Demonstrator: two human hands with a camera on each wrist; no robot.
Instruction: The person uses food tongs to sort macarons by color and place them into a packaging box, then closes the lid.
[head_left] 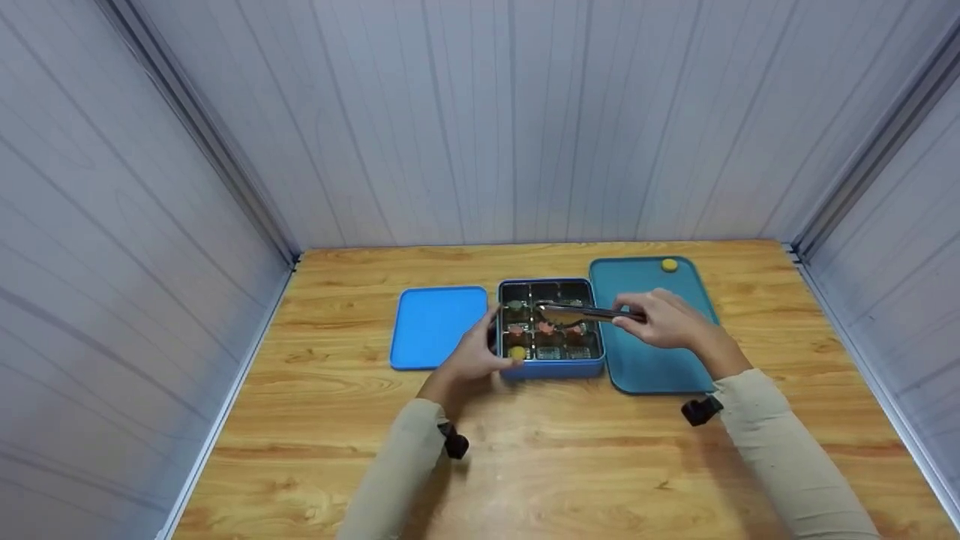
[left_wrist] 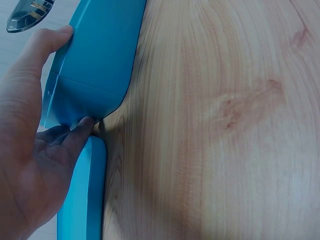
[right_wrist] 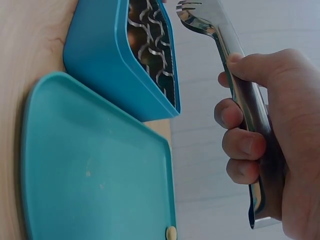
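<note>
My left hand grips the near left corner of a blue box, its thumb at the front rim and its fingers along the left side. Inside the box, a dark divided insert holds a green piece, several reddish pieces and a yellow piece in the front left compartment. My right hand holds metal tongs, fingers wrapped round the arms and thumb on top. The tips of the tongs hover over the middle of the box, with nothing showing between them in the right wrist view.
A teal tray lies just right of the box, with a round yellow piece near its far edge. Left of the box is a flat blue lid. Pale panel walls enclose the wooden table at the back and sides.
</note>
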